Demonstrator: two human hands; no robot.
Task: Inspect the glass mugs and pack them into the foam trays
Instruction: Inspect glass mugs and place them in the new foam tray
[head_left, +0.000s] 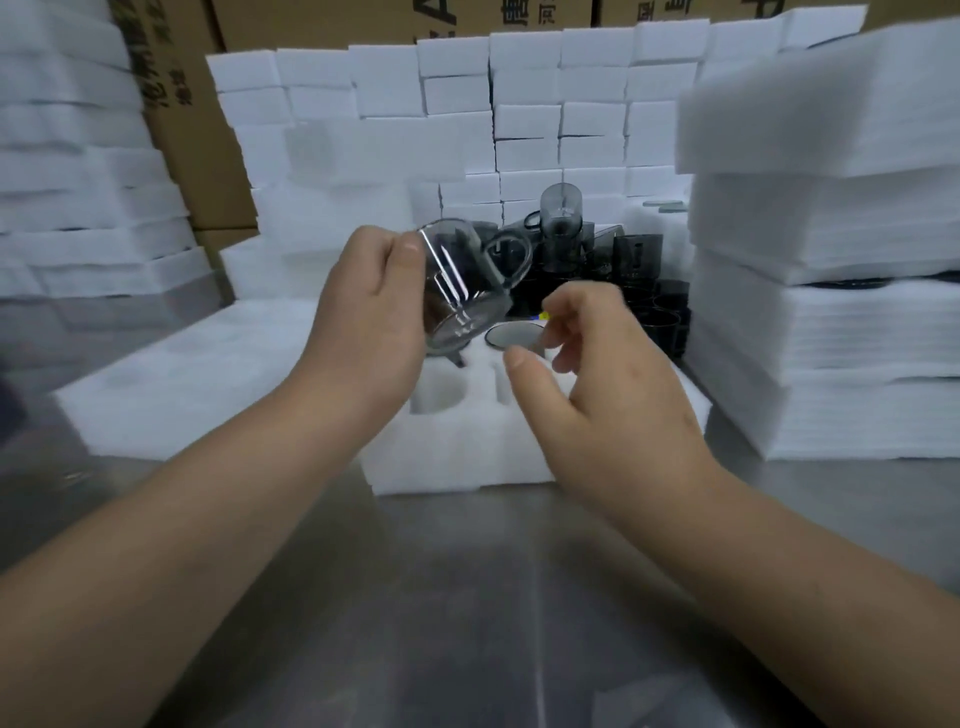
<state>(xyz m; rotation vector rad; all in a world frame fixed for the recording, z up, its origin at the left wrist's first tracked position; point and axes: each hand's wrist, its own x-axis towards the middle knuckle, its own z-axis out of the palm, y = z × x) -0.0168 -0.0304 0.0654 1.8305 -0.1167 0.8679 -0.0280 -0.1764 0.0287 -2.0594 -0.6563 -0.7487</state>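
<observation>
Smoky grey glass mug (467, 291) tilted in air above white foam tray (467, 457), left hand (363, 322) wrapped round body. Right hand (597, 374) half-open beside it; yellow speck at fingertips, pinch unclear. Likely inspection step. Next: seat mug in empty round cavity (436, 395), handle aligned.

A packing warehouse: stacked foam trays (831, 322), cardboard cartons (197, 156), and a steel worktable (467, 597).

My left hand (363, 332) is gripping a mug (467, 291) of clear, glossy, grey-tinted glass. The foam tray (457, 457) is showing matt, white and soft-looking, on a dully shining brushed-metal table (467, 597). Matt brown cardboard boxes (332, 21) are standing behind.
</observation>
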